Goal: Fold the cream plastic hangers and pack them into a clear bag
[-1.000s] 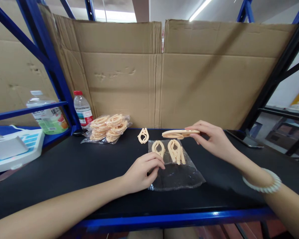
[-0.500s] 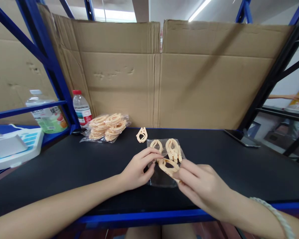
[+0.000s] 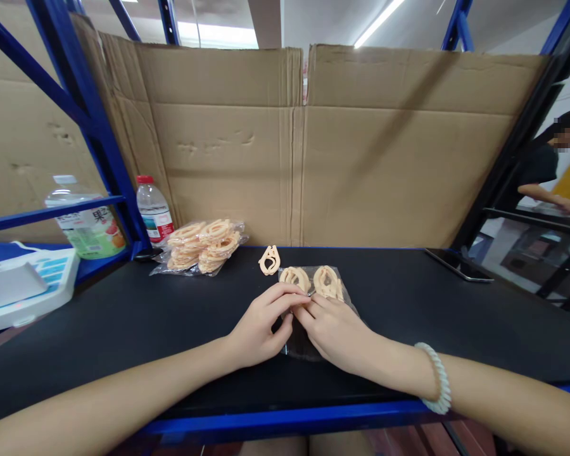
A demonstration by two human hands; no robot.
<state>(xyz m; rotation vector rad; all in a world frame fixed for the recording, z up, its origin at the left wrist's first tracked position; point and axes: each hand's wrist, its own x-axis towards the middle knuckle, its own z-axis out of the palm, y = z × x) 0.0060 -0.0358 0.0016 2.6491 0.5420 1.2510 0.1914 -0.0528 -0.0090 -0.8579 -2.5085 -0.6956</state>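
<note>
Black bench point(image 3: 123, 323), cardboard backdrop point(image 3: 361, 158), blue racking point(image 3: 99, 126); both hands' fingers point(image 3: 294, 304) pinching clear bag point(image 3: 308, 345).

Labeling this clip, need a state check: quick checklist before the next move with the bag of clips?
1. Left hand on the clear bag edge: ok.
2. Right hand resting on the bag: ok.
3. Peach clips inside the bag, at its far end: ok.
4. Clip under the right hand: cannot tell, hidden.
5. Loose clip lying apart on the black table: ok.
6. Bag mouth open: cannot tell.
</note>
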